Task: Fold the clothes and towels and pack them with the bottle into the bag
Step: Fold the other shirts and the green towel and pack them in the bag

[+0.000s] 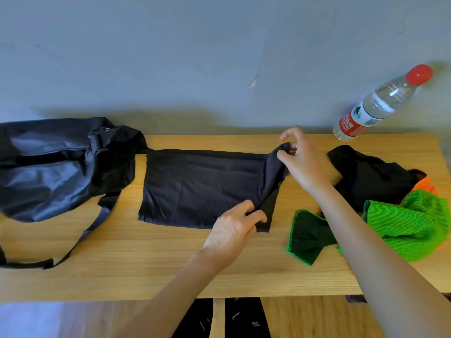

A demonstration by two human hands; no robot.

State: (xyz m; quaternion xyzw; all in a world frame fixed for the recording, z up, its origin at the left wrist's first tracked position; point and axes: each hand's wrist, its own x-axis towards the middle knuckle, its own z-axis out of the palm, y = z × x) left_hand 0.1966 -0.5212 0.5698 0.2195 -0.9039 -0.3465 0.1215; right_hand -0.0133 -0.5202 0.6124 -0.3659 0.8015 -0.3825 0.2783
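A dark, creased garment (202, 186) lay flat at frame centre, its right edge pinched by the left hand (234, 228) and right hand (302, 162); the bottle (380, 103) label was unreadable.

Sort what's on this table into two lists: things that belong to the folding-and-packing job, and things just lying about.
Belongs to the job:
black garment, pinched by left hand and right hand
black duffel bag
water bottle
green mesh cloth
green-edged dark towel
crumpled black clothing
orange mesh cloth

Lying about:
nothing visible; only the wooden table itself
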